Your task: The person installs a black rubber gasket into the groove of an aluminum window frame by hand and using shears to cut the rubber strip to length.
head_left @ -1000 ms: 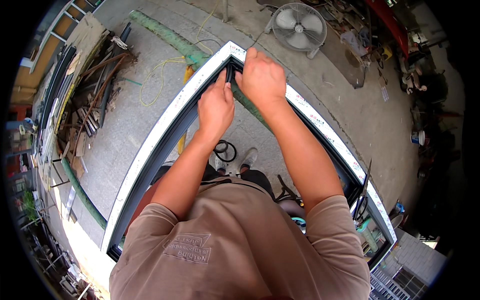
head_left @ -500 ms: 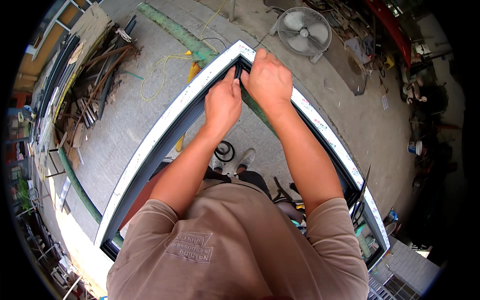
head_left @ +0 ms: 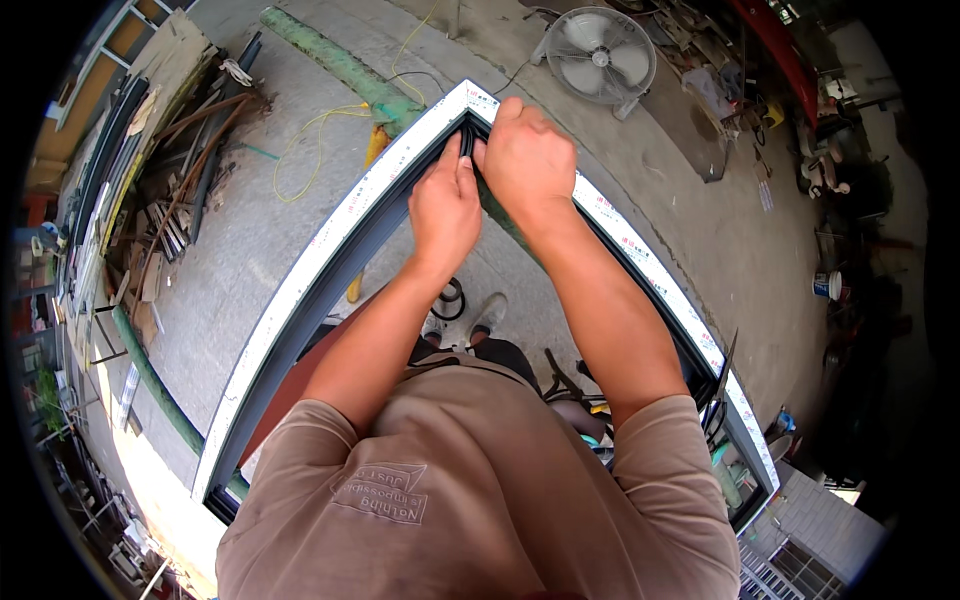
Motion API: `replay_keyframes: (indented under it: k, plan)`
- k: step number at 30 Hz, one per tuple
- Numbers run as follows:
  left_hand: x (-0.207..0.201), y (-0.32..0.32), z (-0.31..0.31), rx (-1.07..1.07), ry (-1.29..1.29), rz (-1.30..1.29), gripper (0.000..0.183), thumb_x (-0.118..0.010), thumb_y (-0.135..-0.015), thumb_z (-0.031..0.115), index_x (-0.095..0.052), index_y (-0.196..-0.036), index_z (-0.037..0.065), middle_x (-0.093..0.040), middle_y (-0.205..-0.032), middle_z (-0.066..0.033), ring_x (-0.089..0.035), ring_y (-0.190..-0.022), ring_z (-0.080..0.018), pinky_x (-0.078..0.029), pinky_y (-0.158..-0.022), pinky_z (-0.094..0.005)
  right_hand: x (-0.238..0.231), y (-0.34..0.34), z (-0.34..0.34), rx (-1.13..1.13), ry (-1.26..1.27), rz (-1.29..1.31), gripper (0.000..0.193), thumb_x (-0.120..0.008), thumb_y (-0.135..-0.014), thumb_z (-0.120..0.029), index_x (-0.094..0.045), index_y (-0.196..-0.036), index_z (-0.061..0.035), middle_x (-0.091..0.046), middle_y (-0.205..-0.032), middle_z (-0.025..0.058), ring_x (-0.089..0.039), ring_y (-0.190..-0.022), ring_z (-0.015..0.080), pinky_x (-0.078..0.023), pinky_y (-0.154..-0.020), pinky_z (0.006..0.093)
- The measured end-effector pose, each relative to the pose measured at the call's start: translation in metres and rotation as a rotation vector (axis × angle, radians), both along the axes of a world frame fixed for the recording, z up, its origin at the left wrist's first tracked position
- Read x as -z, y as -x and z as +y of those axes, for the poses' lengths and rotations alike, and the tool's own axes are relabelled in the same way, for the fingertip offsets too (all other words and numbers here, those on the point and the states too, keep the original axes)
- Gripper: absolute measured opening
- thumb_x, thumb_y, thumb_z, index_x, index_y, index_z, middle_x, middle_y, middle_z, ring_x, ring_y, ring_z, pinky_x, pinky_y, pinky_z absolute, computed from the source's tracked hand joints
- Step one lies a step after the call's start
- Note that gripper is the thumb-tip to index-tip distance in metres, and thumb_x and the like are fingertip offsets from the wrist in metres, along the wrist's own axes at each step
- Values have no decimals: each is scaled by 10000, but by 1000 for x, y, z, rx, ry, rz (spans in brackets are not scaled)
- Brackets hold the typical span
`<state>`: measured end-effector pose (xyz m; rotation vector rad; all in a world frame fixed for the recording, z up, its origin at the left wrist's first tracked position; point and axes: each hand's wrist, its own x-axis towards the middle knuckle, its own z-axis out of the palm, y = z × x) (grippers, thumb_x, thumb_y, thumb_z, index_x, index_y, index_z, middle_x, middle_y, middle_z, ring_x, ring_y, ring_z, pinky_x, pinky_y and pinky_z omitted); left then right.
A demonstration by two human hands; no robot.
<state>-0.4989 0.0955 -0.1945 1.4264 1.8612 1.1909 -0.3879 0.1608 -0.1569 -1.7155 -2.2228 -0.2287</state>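
Note:
A large window or door frame (head_left: 330, 228), covered in white printed film, surrounds my arms, its far corner at top centre. At the inner side of that corner, a black rubber strip (head_left: 467, 138) bends into the dark channel. My left hand (head_left: 447, 212) is closed on the strip from the left, fingers extended along it and thumb pressed close. Just to the right, my right hand (head_left: 530, 158) is curled into a fist at the corner, knuckles over the white face. Its thumb points towards the strip; what its fingers grip is hidden.
Beneath the frame lie green pipes (head_left: 345, 65) and a yellow support (head_left: 376, 145). A black coil (head_left: 453, 300) is near my shoes. The fan (head_left: 600, 58) stands far right of the corner. Scrap profiles and boards (head_left: 165, 170) are piled left; a yellow cord (head_left: 320, 150) crosses the floor.
The view has shifted slightly, so the frame corner and fan appear a little further left. Both hands stay at the corner, with only small finger movement around the black strip.

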Motion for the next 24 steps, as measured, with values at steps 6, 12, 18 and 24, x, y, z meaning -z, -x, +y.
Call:
replay_keyframes:
  k: [6,12,18,24]
  plan:
    - [10,3,1,5,-34,6,461,-561,-1155,229,-669,-1543,4,-742,-846,-228,-741,-788,-381,-576,-815,-472,2,-1,0,10,-25,-16,518,-937,-843,-416,-591,-1020,-74,-746,-960,119,-811,-839,306,-663,-709,427]
    - [7,6,1,5,-54,38,447,-566,-1152,231,-683,-1528,19,-766,-901,-235,-758,-831,-408,-577,-835,-484,-2,2,-2,46,-1,-37,534,-937,-839,-439,-591,-1030,-80,-753,-957,118,-813,-866,310,-662,-711,425]
    - [12,7,4,-3,-106,51,450,-561,-1150,235,-683,-1523,14,-743,-870,-231,-741,-814,-392,-564,-834,-492,-8,4,-3,54,58,23,509,-926,-851,-399,-599,-1056,-68,-757,-983,137,-811,-877,338,-662,-735,447]
    - [6,12,4,33,-13,26,457,-556,-1152,234,-673,-1532,11,-750,-858,-202,-736,-797,-369,-563,-820,-483,-2,-17,-9,-67,20,17,531,-918,-855,-317,-606,-1179,-34,-746,-1078,182,-802,-981,361,-656,-820,451]
